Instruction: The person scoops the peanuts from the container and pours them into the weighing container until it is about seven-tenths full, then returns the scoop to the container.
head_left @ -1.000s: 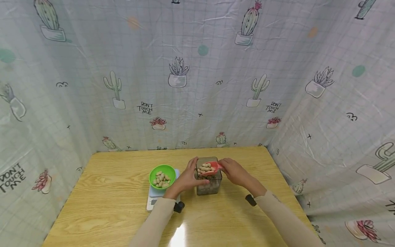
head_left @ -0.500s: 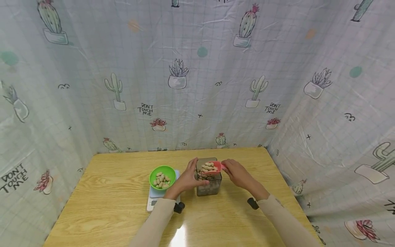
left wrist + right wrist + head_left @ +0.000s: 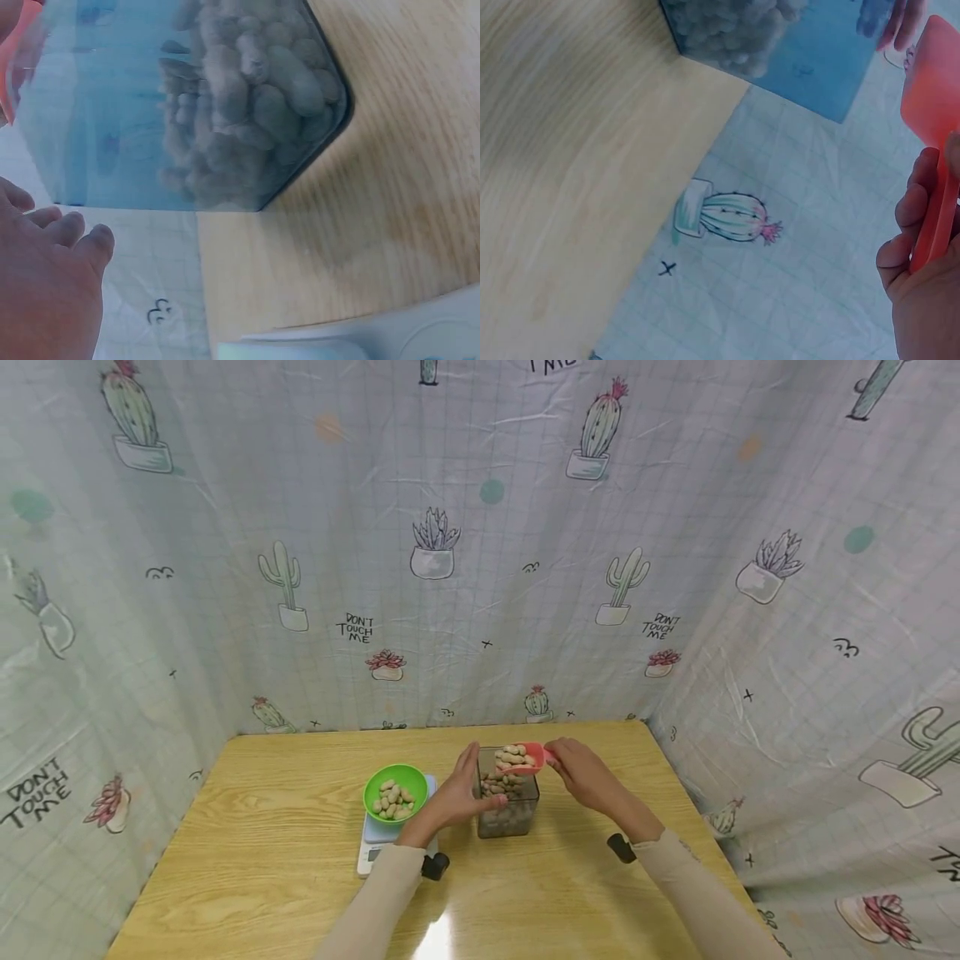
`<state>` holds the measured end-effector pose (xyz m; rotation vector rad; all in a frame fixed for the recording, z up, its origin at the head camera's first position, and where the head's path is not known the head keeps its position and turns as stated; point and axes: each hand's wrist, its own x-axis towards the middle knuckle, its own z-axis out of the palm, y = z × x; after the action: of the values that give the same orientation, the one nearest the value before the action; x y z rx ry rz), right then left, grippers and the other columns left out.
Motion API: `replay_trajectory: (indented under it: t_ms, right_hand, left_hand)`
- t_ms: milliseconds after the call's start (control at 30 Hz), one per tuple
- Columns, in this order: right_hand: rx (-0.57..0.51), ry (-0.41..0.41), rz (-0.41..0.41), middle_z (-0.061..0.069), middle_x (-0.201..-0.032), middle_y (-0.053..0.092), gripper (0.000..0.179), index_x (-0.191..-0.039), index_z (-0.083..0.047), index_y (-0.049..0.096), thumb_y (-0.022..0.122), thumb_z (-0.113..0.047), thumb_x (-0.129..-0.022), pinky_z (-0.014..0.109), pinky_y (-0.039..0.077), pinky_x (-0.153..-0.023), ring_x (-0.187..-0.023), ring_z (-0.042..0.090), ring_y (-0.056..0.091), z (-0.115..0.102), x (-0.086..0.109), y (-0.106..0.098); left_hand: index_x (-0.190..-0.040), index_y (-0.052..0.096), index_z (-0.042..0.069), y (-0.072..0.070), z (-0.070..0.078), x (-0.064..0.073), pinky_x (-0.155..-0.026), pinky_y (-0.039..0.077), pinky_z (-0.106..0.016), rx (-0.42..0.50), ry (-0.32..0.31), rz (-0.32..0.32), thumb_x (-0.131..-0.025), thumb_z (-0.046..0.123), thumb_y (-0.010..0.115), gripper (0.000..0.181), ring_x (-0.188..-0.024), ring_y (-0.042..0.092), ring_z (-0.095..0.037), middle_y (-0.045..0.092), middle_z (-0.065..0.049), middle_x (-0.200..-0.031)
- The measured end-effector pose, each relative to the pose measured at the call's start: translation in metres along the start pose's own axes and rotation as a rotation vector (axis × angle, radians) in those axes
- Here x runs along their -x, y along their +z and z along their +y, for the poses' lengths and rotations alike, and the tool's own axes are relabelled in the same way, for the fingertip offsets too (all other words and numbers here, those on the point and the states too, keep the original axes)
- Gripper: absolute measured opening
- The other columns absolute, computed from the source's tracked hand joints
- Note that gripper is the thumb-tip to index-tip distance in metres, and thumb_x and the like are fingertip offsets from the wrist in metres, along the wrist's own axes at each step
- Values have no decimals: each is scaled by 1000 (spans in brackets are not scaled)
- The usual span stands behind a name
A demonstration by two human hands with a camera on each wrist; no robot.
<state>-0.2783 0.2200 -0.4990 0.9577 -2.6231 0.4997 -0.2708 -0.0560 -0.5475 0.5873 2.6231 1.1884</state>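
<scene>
In the head view my right hand [image 3: 588, 777] grips the handle of a red scoop [image 3: 536, 755], which is heaped with unshelled peanuts [image 3: 512, 758]. The scoop hangs over the mouth of a clear, square-sided container [image 3: 506, 827] partly filled with more peanuts. My left hand [image 3: 452, 797] holds that container near its rim, thumb along the near side and fingers on the left. From the right wrist, the fingers wrap the scoop's handle [image 3: 934, 225]. In the left wrist view peanuts fill the container's lower part, and fingertips [image 3: 97, 244] lie close by its upper wall.
Left of the container, a green bowl [image 3: 414, 775] with several peanuts sits on a white kitchen scale [image 3: 384, 835]. The wooden table [image 3: 285, 827] ends at a cactus-print curtain [image 3: 480, 602] at the back and sides.
My right hand has raised the loaded scoop from inside the container to above its rim, shifting slightly right. The left hand stays on the container.
</scene>
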Motion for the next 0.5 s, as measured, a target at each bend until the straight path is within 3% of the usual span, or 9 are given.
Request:
replay_trajectory:
  t_ms: [233, 367, 500]
  right_hand:
    - [30, -42, 39, 8, -96, 64, 14, -111, -5, 60, 56, -10, -99, 42, 50, -78, -88, 23, 60, -2, -8, -15]
    - [18, -46, 42, 8, -97, 64, 13, -110, -5, 60, 54, -12, -100, 43, 50, -79, -90, 25, 61, -4, -14, -23]
    - [15, -69, 64, 6, -95, 65, 12, -110, -7, 60, 55, -11, -100, 43, 50, -80, -90, 24, 62, -4, -19, -28]
  left_hand:
    - [-157, -8, 37, -13, 9, 7, -107, 39, -61, -9, 51, 52, -87, 61, 64, 103, -147, 28, -41, -5, 0, -168]
    - [-156, -7, 40, -23, 14, 12, -107, 37, -63, -17, 52, 91, -89, 54, 66, 100, -145, 30, -43, -3, 0, -168]
    - [-156, -6, 42, -33, 15, 18, -109, 33, -65, 15, 53, 127, -88, 49, 69, 101, -148, 24, -42, -2, 1, -168]
